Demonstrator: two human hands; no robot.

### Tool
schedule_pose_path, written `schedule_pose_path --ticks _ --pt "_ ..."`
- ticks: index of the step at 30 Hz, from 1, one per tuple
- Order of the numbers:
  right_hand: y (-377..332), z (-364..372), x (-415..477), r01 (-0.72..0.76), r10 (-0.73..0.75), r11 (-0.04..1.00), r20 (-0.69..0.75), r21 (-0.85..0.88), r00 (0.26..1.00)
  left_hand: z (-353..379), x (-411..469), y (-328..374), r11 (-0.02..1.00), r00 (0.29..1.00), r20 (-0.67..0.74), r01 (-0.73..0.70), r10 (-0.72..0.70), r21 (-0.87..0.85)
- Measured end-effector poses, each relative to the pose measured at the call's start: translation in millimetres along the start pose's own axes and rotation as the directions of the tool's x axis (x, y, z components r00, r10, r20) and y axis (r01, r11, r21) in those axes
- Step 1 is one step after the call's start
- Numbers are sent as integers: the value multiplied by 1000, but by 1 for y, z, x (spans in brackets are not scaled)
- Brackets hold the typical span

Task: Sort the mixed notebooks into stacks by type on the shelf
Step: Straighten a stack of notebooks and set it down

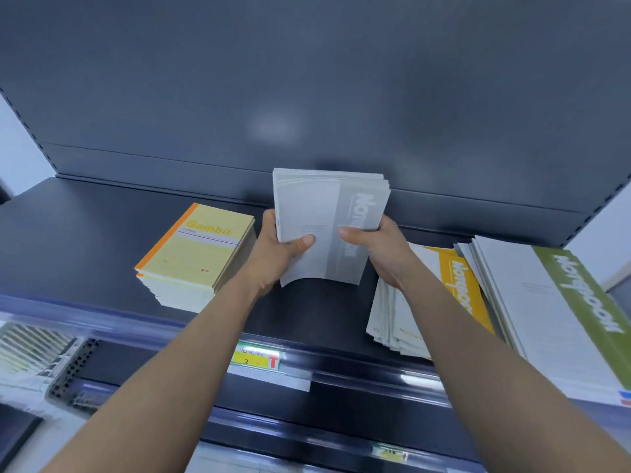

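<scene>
A thick bundle of grey-banded notebooks (324,213) is held upright above the middle of the dark shelf (85,240). My left hand (278,254) grips its left edge, thumb on the cover. My right hand (379,247) grips its right edge the same way. Left of the bundle lies a stack of pale yellow "Gambit" notebooks (198,257) with orange spines. To the right sits a fanned stack with a yellow band (457,288), partly hidden by my right forearm. Further right rests a stack with a green band (553,308).
The shelf's dark back panel (307,97) rises just behind the bundle. A yellow price label (256,359) sits on the front rail. Lower left, on a shelf below, are spiral-bound notebooks (44,363). A white upright (601,227) closes the right side.
</scene>
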State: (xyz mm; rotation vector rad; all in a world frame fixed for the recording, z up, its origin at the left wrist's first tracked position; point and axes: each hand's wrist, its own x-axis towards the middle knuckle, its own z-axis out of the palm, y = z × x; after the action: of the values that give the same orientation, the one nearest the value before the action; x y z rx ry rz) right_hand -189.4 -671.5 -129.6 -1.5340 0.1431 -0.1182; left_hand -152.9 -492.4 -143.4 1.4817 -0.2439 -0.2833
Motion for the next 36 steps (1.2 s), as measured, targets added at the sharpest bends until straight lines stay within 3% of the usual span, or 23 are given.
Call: schedule_pose_path --ticks 11,15,22,25,29,32,36 --pt "-4 21 -12 16 -20 1000 -163 -27 986 -5 -2 -2 993 994 -31 -104 106 53" --pt "-5 23 -10 3 -15 997 -172 -72 985 -6 1 3 977 988 55 -152 145 147" --pt "-3 24 -18 21 -73 979 -250 -202 965 -1 0 9 968 994 -16 -98 105 230" --pt "-10 24 -18 -23 -32 980 -271 -196 962 -2 6 19 970 999 -34 -19 28 240" --pt "-15 22 -12 -263 196 946 -310 -191 930 -3 12 33 945 983 -35 183 -180 272" --pt "-7 25 -15 -366 258 888 -357 -280 898 0 3 28 890 939 -63 341 -339 303" --pt "10 33 -20 -452 304 802 -386 -390 871 0 -5 14 824 919 -124 391 -375 409"
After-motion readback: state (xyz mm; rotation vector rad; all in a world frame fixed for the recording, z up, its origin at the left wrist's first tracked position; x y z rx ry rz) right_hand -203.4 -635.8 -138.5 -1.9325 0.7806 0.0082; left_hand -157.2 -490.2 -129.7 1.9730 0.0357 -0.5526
